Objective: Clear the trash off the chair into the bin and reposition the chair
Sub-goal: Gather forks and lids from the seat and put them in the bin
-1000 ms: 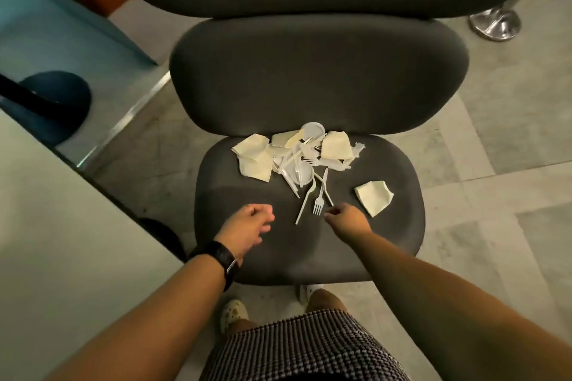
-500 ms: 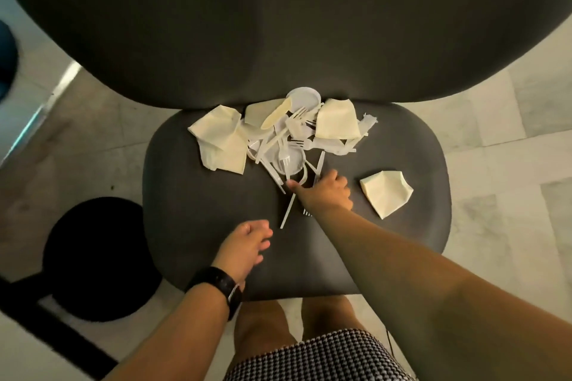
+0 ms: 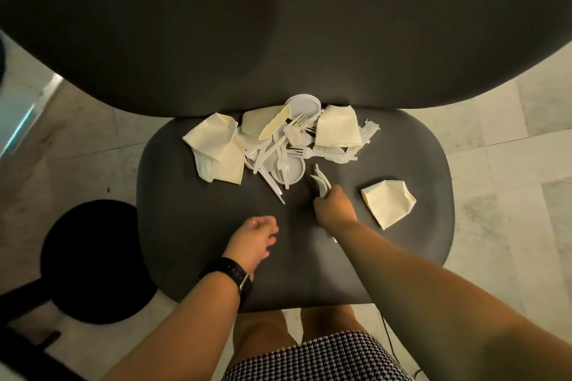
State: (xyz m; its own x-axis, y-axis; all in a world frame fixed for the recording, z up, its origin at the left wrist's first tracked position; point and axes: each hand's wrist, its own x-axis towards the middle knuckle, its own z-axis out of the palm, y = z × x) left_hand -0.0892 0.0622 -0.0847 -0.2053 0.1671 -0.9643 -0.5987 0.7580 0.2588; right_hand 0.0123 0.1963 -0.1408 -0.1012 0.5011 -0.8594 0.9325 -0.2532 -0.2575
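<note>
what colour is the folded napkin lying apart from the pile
Pale cream-yellow folded paper napkin, on the dark grey chair seat; head view.

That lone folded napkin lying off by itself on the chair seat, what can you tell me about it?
The napkin is pale cream, seemingly soft paper, folded into a rough square with one rumpled, puffed corner. It lies flat on the dark seat, toward the person's right, apart from the main trash heap near the backrest. Nothing rests on it and nothing touches it but the seat. The right hand, holding white plastic forks, is just beside it without touching.
</note>
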